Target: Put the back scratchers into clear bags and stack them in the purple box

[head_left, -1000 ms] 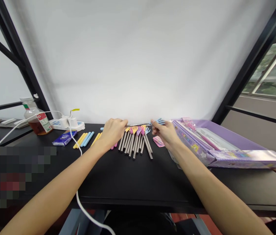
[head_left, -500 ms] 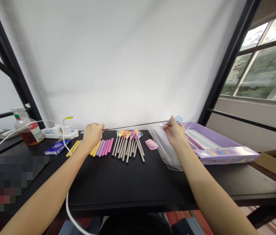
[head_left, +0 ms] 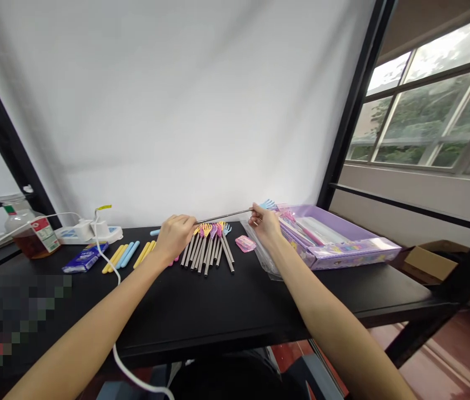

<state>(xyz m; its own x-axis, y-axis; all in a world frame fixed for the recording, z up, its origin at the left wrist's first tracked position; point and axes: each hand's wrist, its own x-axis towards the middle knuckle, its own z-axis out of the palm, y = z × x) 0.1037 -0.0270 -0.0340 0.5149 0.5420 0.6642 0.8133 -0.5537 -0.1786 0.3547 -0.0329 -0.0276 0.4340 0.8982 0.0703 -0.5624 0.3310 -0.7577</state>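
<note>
Steel telescopic back scratcher [head_left: 223, 216], gripped in the curled fingers of the left hand [head_left: 175, 233] and pinched near its blue claw [head_left: 268, 204] by the right hand [head_left: 264, 221], has shortened between the closing hands, held just above the counter's far edge over fanned steel shafts [head_left: 208, 253] beside a lilac tray [head_left: 335, 220]

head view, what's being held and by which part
A long thin steel back scratcher with a light blue hand-shaped tip: the left hand grips its shaft away from the tip, and the right hand pinches the shaft just below the tip.
</note>
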